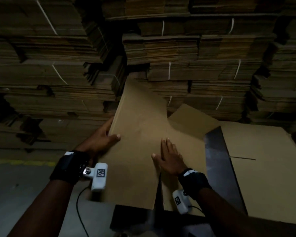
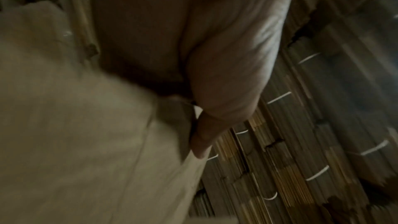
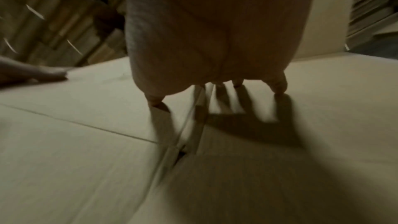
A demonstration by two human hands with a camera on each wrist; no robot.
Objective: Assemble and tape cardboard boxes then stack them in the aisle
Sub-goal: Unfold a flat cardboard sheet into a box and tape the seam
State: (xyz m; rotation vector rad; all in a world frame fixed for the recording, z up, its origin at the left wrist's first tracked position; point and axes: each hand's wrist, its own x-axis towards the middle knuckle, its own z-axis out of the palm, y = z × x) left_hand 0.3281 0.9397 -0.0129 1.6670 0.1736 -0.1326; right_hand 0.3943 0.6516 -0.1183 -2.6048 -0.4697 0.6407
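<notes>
Setting: A dim warehouse aisle, seen from the worker's head camera, with the grey floor (image 1: 15,194) at 8 o'clock.
Box: A flattened cardboard box (image 1: 140,127) fills the centre of the view, its top flaps reaching toward 12 o'clock and a second flap (image 1: 191,117) fanning toward 1 o'clock.
Left hand: The left hand (image 1: 101,139) grips the box's left edge at 9 o'clock of the panel, thumb lying on the face and fingers wrapped behind the edge; the left wrist view shows a finger (image 2: 202,140) hooked along that cardboard edge.
Right hand: The right hand (image 1: 168,156) lies flat on the panel near the centre crease, fingers straight and together, pointing to 12 o'clock; in the right wrist view its fingertips (image 3: 280,84) press the board beside a slot between flaps.
Neighbouring board: More cardboard (image 1: 263,159) spreads out at 3 o'clock, past a dark gap.
Backdrop: Strapped bundles of flat cartons (image 1: 195,48) are stacked from 10 to 2 o'clock, bound with white straps (image 1: 169,70).
Wrists: Black wristbands carry white camera mounts (image 1: 100,177) with trailing cables.
</notes>
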